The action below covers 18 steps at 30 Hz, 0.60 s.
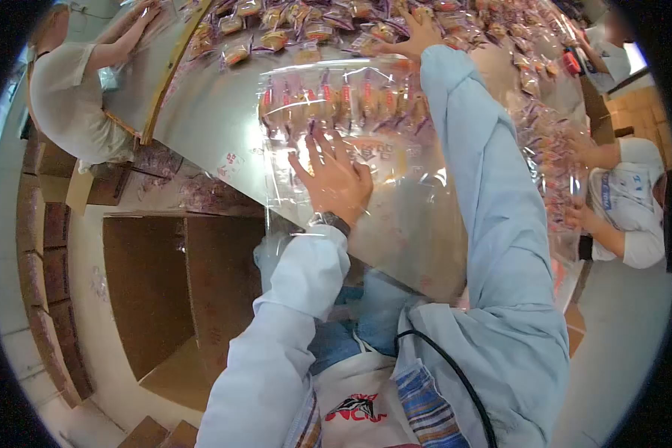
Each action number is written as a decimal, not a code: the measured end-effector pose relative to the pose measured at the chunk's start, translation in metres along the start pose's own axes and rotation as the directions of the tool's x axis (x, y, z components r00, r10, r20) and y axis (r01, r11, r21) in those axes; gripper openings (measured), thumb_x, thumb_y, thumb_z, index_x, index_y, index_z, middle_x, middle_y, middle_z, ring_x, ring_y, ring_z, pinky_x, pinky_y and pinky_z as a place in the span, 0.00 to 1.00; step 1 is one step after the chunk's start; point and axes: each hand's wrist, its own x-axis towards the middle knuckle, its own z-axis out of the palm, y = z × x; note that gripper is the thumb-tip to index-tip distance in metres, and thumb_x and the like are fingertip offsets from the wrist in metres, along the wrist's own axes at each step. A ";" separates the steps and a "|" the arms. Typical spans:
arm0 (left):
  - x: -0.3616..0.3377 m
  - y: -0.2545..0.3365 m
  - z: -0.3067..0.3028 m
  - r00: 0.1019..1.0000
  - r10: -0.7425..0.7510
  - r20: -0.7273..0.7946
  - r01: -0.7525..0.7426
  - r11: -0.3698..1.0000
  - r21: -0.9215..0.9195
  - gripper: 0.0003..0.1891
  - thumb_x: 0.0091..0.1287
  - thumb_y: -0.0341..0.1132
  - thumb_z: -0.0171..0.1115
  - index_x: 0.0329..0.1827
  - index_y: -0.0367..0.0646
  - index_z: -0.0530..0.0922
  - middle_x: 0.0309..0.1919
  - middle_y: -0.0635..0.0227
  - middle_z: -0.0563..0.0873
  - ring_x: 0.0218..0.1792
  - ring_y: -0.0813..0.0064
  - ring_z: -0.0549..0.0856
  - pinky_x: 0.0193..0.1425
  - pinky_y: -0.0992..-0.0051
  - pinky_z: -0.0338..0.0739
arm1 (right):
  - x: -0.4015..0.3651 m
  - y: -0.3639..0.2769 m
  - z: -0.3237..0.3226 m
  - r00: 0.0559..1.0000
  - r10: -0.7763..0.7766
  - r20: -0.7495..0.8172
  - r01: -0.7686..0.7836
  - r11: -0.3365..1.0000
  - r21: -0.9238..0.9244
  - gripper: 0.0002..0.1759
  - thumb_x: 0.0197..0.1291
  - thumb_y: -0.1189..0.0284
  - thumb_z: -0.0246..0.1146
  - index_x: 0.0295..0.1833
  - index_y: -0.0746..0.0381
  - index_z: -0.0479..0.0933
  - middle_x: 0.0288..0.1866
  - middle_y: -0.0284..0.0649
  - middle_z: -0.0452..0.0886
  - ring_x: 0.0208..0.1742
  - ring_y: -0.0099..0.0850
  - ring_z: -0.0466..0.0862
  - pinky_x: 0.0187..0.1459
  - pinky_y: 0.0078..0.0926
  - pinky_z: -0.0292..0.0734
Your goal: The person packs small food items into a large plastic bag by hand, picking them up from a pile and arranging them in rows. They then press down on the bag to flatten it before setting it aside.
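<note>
A large clear plastic bag (pixel 403 201) lies on the metal table in front of me, with a row of small wrapped snack packs (pixel 347 97) inside its far end. My left hand (pixel 332 178) rests on the bag with fingers spread, just below that row. Beyond the bag, my right hand (pixel 418 39) reaches into a heap of loose wrapped snack packs (pixel 276 37). Its thumb and fingers are apart over the packs, and no pack shows lifted in it.
An open cardboard box (pixel 190 291) stands below the table's left edge. At right, a person (pixel 620 201) handles another bag of packs (pixel 549 172). Another person (pixel 75 97) works at upper left, beyond a wooden rail (pixel 173 71). Stacked cartons (pixel 52 276) line the left wall.
</note>
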 end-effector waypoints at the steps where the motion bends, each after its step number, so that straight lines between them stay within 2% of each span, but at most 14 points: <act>1: 0.000 0.000 0.001 1.000 0.004 -0.009 -0.004 1.000 -0.001 0.38 0.66 0.46 0.53 0.78 0.33 0.67 0.78 0.43 0.68 0.81 0.45 0.61 0.81 0.31 0.40 | 0.005 -0.010 0.001 0.996 0.034 0.078 -0.032 0.999 -0.033 0.70 0.46 0.18 0.58 0.88 0.46 0.49 0.91 0.47 0.39 0.89 0.57 0.33 0.82 0.69 0.27; 3: 0.002 0.001 -0.002 1.000 -0.003 0.002 0.003 1.000 0.006 0.37 0.66 0.45 0.55 0.77 0.33 0.69 0.78 0.43 0.68 0.81 0.45 0.62 0.80 0.30 0.42 | 0.017 -0.026 0.002 0.967 0.104 0.233 -0.080 0.991 -0.108 0.73 0.42 0.21 0.67 0.89 0.47 0.48 0.91 0.50 0.40 0.89 0.59 0.33 0.82 0.72 0.34; 4: 0.003 0.002 -0.006 0.999 -0.012 0.031 0.011 1.000 0.009 0.37 0.66 0.45 0.55 0.77 0.34 0.68 0.79 0.44 0.67 0.81 0.45 0.61 0.81 0.29 0.41 | 0.024 -0.029 0.011 0.957 -0.073 0.280 0.152 0.950 -0.273 0.76 0.39 0.23 0.70 0.89 0.47 0.48 0.90 0.51 0.42 0.89 0.59 0.34 0.81 0.73 0.40; 5: 0.004 0.002 -0.008 0.998 -0.020 0.063 0.020 1.000 0.010 0.37 0.66 0.45 0.54 0.78 0.34 0.68 0.79 0.45 0.66 0.82 0.45 0.60 0.81 0.29 0.41 | 0.026 -0.029 0.018 0.956 -0.003 0.294 0.065 0.977 -0.202 0.75 0.39 0.23 0.70 0.88 0.48 0.49 0.90 0.51 0.42 0.89 0.59 0.34 0.80 0.74 0.41; 7: 0.002 0.000 -0.008 0.997 -0.011 0.074 0.009 1.000 0.026 0.37 0.66 0.44 0.54 0.77 0.33 0.67 0.78 0.44 0.67 0.82 0.43 0.60 0.80 0.28 0.41 | 0.019 -0.044 -0.011 0.928 0.140 0.344 -0.120 0.990 -0.079 0.75 0.38 0.23 0.70 0.88 0.48 0.51 0.90 0.51 0.43 0.89 0.59 0.36 0.80 0.75 0.43; 8: 0.002 0.001 -0.008 0.997 -0.008 0.081 0.005 0.999 0.032 0.37 0.66 0.44 0.54 0.77 0.33 0.67 0.78 0.44 0.67 0.82 0.43 0.60 0.80 0.28 0.42 | 0.021 -0.048 -0.018 0.911 0.181 0.371 -0.153 0.983 -0.104 0.72 0.39 0.24 0.71 0.87 0.50 0.55 0.90 0.52 0.44 0.88 0.60 0.37 0.80 0.74 0.45; 11: 0.003 0.002 -0.006 0.998 0.021 0.053 -0.021 1.000 0.006 0.37 0.66 0.44 0.54 0.77 0.32 0.67 0.78 0.42 0.66 0.81 0.42 0.60 0.79 0.27 0.43 | 0.041 -0.020 0.016 0.951 0.101 0.292 -0.039 0.977 -0.210 0.70 0.39 0.27 0.73 0.85 0.53 0.59 0.89 0.55 0.46 0.88 0.60 0.40 0.82 0.66 0.47; 12: 0.003 0.001 -0.006 0.999 0.024 0.045 -0.024 1.000 0.000 0.37 0.66 0.44 0.54 0.77 0.32 0.67 0.78 0.41 0.66 0.81 0.42 0.60 0.79 0.27 0.43 | 0.041 -0.019 0.013 0.958 0.045 0.282 0.031 0.966 -0.258 0.70 0.38 0.29 0.75 0.83 0.56 0.61 0.88 0.56 0.49 0.88 0.60 0.43 0.83 0.58 0.49; 15: 0.003 0.000 -0.007 0.999 0.029 0.017 -0.028 0.999 -0.015 0.36 0.66 0.43 0.55 0.76 0.31 0.68 0.77 0.41 0.67 0.80 0.41 0.61 0.79 0.27 0.44 | 0.035 -0.011 0.004 0.943 0.030 0.332 0.016 0.991 -0.134 0.69 0.37 0.31 0.77 0.82 0.58 0.63 0.88 0.57 0.50 0.87 0.60 0.45 0.83 0.55 0.49; 16: 0.002 -0.001 -0.007 0.999 0.034 0.012 -0.034 0.999 -0.019 0.36 0.66 0.43 0.56 0.76 0.31 0.68 0.76 0.41 0.68 0.80 0.41 0.62 0.79 0.27 0.44 | 0.039 -0.008 0.014 0.961 -0.021 0.275 0.085 0.971 -0.223 0.69 0.36 0.34 0.78 0.82 0.58 0.63 0.87 0.57 0.53 0.86 0.61 0.48 0.82 0.56 0.51; 18: 0.001 -0.002 -0.005 1.000 0.029 0.005 -0.029 1.000 -0.009 0.36 0.66 0.43 0.56 0.76 0.32 0.68 0.77 0.41 0.68 0.80 0.42 0.61 0.79 0.28 0.43 | 0.029 0.000 0.015 0.966 0.030 0.255 0.003 0.992 -0.127 0.70 0.35 0.35 0.79 0.82 0.57 0.62 0.85 0.56 0.55 0.84 0.62 0.52 0.82 0.56 0.54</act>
